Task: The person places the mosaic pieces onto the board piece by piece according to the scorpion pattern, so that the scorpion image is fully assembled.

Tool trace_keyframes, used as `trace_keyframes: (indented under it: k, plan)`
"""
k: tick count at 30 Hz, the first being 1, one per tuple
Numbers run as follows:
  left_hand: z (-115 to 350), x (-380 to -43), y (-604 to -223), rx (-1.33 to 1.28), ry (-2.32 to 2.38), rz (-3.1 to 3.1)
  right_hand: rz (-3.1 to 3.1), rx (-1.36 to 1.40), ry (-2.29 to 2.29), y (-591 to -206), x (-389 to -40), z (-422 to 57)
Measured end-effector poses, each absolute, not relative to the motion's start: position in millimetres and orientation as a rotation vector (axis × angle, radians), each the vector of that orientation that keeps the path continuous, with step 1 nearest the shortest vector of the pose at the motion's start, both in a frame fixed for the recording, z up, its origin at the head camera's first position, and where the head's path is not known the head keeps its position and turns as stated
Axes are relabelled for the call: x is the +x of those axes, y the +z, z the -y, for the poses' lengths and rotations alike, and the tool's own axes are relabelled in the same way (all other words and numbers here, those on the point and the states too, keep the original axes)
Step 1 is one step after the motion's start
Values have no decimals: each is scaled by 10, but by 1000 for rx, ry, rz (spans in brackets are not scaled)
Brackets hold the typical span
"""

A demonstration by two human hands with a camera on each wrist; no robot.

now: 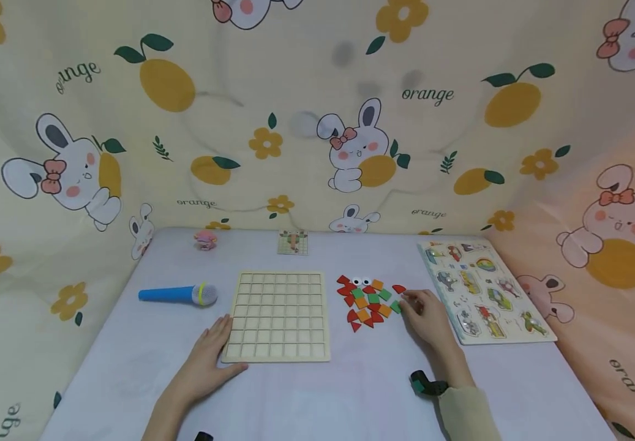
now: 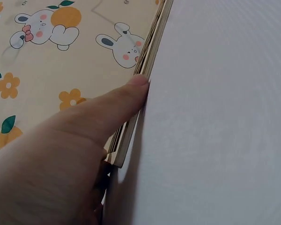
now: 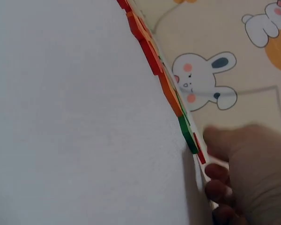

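Note:
My left hand (image 1: 204,361) rests at the near left corner of a pale wooden grid board (image 1: 278,315). Its fingers lie along the board's left edge, and the thumb presses the front edge, as the left wrist view also shows. To the right of the board lies a loose group of small flat pieces: several red wedges (image 1: 353,316), orange squares (image 1: 361,302) and green squares (image 1: 373,298). My right hand (image 1: 427,315) is at the right side of this group, fingertips beside a green piece (image 1: 396,307) and a red wedge (image 1: 398,288). Nothing shows between its loosely bent fingers.
Two googly eyes (image 1: 361,282) sit at the back of the pieces. A picture puzzle board (image 1: 488,294) lies at the right, close to my right hand. A blue toy microphone (image 1: 176,294) is at the left; a pink toy (image 1: 206,239) and small pattern card (image 1: 293,242) are behind.

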State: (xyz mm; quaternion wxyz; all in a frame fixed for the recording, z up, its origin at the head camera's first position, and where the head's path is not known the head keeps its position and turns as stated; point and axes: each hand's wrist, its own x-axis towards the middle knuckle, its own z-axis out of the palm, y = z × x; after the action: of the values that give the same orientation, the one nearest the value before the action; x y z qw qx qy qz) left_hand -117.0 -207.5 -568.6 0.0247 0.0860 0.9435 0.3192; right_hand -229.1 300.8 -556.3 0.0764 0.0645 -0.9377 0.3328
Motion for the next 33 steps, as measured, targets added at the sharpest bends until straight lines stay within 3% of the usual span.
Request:
trace_keyframes:
  k: [9,20,27,33]
  plan:
    - [2085,-1169,-5656,288,997,-2931,2831,78,937,-5564,-2545,-2972]
    - [2070,-1112,-5667,277,1014,-2924,2833,92,892,-5554,-2600,-2942]
    - [2059,-1144,-5659,273,1015,-2911,2850,-128,937,-5540,-2635,-2883]
    - [2071,-1143,-5660,260,997,-2915,2850,-102,856,-5515,-2651,-2820]
